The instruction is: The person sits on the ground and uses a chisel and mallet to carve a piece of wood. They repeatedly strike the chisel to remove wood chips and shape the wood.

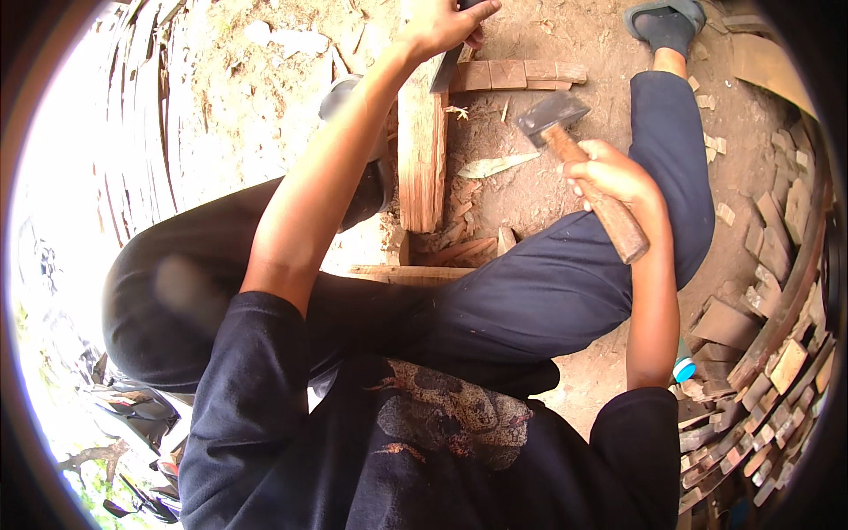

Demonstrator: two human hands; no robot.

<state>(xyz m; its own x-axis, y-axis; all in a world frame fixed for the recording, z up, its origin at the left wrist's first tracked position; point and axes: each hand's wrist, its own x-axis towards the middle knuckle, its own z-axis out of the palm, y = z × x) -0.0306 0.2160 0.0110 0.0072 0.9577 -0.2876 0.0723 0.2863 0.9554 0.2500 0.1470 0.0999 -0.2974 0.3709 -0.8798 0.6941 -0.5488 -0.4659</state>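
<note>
Head view: right hand (614, 177) wrapped round the hammer (568, 147), out beyond the right edge of the timber (422, 168); left hand (444, 26), partly cropped, seems clenched on a dark blade (447, 72) there, so a skewed swing could catch it

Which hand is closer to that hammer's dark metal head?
The right. The right hand grips the wooden handle, a little below the metal head in the picture; the left hand is farther off, near the top edge, holding a dark flat tool.
</note>
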